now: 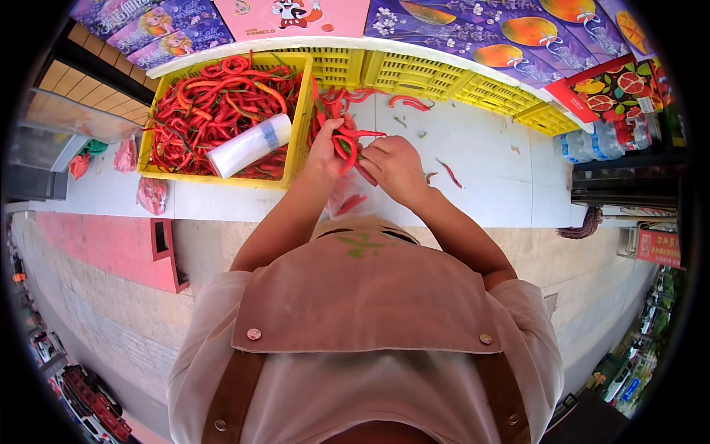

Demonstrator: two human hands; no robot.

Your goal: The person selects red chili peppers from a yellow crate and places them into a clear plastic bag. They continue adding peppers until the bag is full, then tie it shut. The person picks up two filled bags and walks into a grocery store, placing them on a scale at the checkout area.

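My left hand (326, 152) grips a bunch of long red chili peppers (346, 149), their tips sticking out past the thumb. Curled close against the same bunch, my right hand (396, 166) pinches peppers at its fingertips; its palm side is hidden. Below the hands, near the apron, is a clear plastic bag (350, 197) with red peppers in it. To the left stands a yellow plastic crate (304, 111) heaped with red chili peppers (222, 100). A roll of clear plastic bags (249, 145) lies on top of that heap.
Loose peppers (410, 102) and a small pepper (450, 173) lie on the pale floor (488, 183). Filled bags (152, 195) sit left of the crate. Yellow crates (416, 75) line the back beneath printed fruit cartons (471, 33). Water bottles (607, 141) stand at right.
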